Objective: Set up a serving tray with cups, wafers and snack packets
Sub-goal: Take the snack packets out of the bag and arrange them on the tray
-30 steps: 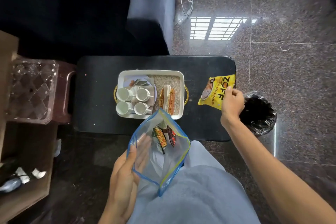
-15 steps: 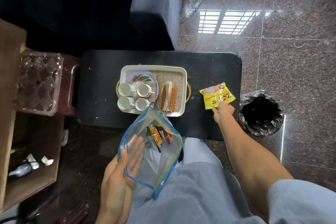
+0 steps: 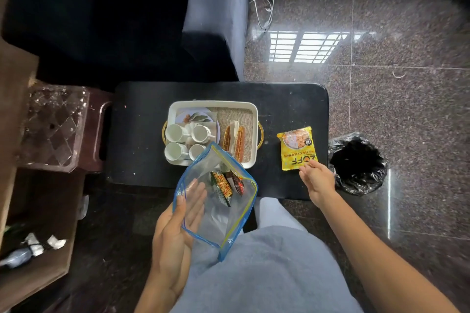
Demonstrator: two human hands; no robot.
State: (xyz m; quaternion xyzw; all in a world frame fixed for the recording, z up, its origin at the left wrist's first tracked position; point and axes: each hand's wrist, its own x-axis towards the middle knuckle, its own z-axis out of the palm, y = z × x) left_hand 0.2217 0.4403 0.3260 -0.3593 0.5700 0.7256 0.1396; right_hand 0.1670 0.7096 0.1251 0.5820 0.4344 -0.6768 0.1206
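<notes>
The left hand (image 3: 175, 234), fingers straight, props the zip bag (image 3: 239, 213) open. The right hand (image 3: 316, 180), fingers relaxed, seemingly touches the yellow packet (image 3: 297, 150).

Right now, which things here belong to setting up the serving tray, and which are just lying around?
For the job: tray, four cups, wafers, yellow snack packet, zip bag holding small packets.
Lying about: black-lined bin, clear faceted container, white cable, open brown box.
</notes>
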